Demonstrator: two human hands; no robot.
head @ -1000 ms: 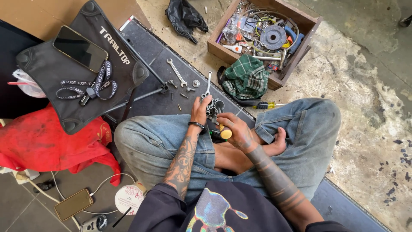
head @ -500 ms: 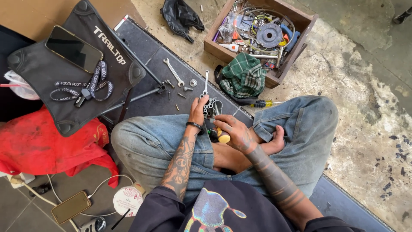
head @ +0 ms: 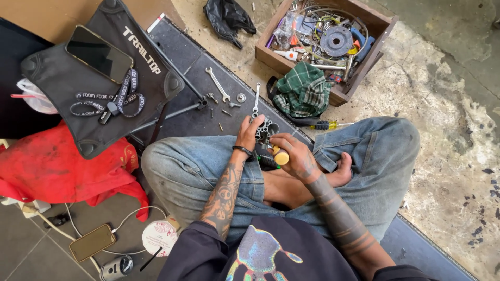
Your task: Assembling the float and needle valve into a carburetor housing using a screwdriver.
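Note:
I sit cross-legged in blue jeans on a dark mat [head: 177, 112]. My left hand [head: 249, 133] grips a small dark metal part with round holes [head: 267, 128] above my knees. My right hand [head: 294, 155] holds a tool with a yellow handle [head: 281, 156] against that part. Both hands are close together and touch the part. Just beyond them on the mat lie two wrenches, a slim one [head: 255, 98] and a larger one [head: 217, 84], with a few loose bolts [head: 225, 111].
A wooden box of tools and parts [head: 367, 52] stands at the upper right, a green plaid cloth [head: 302, 93] beside it. A yellow-handled screwdriver [head: 325, 125] lies by my knee. A black pouch with a phone [head: 99, 53] and red cloth [head: 57, 169] lie left.
The view has shifted slightly. My hands stay on the metal part, with small movement of the yellow-handled tool.

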